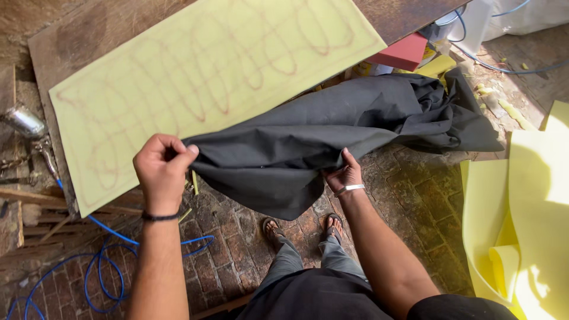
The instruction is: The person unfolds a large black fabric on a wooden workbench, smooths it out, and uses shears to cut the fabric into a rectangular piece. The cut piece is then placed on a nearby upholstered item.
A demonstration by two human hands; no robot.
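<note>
A large dark grey cloth (332,127) hangs crumpled between my hands over the brick floor. My left hand (161,172) pinches the cloth's left edge at the near side of a yellow foam sheet (195,77). That sheet lies on a wooden board and carries looping reddish lines. My right hand (345,175), with a metal bracelet on its wrist, grips the cloth's lower edge further right. The rest of the cloth trails off to the right and lies bunched on the ground.
A blue hose (101,272) coils on the brick floor at lower left. More yellow foam sheets (521,225) lie at the right. A red block (403,52) sits beyond the cloth. A metal spray tool (26,124) rests at the left. My sandalled feet (302,228) stand below.
</note>
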